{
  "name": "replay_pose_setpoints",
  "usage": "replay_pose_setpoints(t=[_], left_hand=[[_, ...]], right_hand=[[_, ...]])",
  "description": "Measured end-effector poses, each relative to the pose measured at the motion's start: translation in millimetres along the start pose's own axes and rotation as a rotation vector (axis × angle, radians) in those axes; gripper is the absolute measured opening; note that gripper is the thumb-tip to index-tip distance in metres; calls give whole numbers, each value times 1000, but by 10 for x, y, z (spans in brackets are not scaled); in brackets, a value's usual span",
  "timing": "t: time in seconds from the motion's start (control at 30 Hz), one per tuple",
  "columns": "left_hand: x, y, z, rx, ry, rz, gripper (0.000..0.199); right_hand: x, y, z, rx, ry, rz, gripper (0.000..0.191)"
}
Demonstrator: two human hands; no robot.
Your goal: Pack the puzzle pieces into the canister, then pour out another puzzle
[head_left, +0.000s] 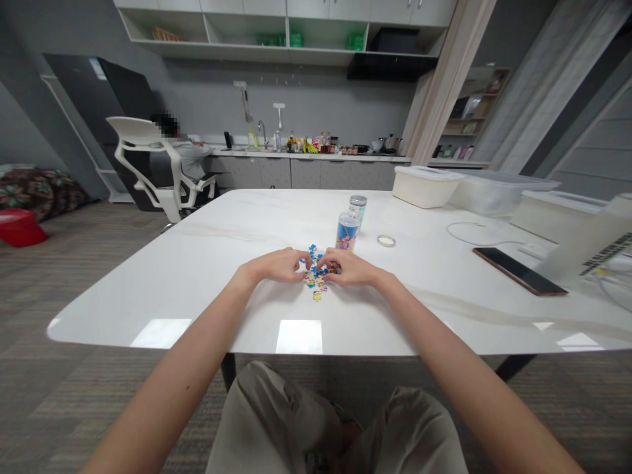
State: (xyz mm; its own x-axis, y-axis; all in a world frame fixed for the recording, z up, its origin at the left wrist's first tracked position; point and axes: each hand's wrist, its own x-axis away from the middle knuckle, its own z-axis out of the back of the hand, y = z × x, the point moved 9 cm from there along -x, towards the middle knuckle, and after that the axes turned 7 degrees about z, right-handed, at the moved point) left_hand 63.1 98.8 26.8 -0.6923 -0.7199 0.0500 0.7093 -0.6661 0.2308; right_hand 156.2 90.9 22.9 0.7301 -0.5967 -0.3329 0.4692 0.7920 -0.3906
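A small heap of jigsaw puzzle pieces (317,278), mostly blue with some yellow and pink, lies on the white table. At the left side of the heap is my left hand (284,265), its fingers bent and thumb apart from the index finger. My right hand (348,268) curves over the right side, finger and thumb likewise apart, with pieces partly hidden beneath it. No piece is visibly gripped in either hand. Just behind my right hand stands a clear can with a blue and pink picture (347,230). A second can with a grey lid (358,203) is behind it.
A round lid or ring (386,241) lies right of the cans. Farther right are a dark phone (518,270), a white cable and plastic storage boxes (425,187). Across the room, a person sits in a white-framed chair (148,161) by the kitchen counter (316,157).
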Motion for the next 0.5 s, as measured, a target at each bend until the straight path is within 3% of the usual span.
replay_pose_setpoints(t=[0.17, 0.43, 0.5], left_hand=[[21, 48, -17, 40, -32, -34, 21], [-46, -37, 2, 57, 26, 5, 23], [-62, -82, 5, 44, 40, 37, 24]], right_hand=[[-9, 14, -60, -41, -29, -24, 12], [-10, 55, 16, -117, 63, -93, 3], [-8, 74, 47, -145, 90, -108, 8]])
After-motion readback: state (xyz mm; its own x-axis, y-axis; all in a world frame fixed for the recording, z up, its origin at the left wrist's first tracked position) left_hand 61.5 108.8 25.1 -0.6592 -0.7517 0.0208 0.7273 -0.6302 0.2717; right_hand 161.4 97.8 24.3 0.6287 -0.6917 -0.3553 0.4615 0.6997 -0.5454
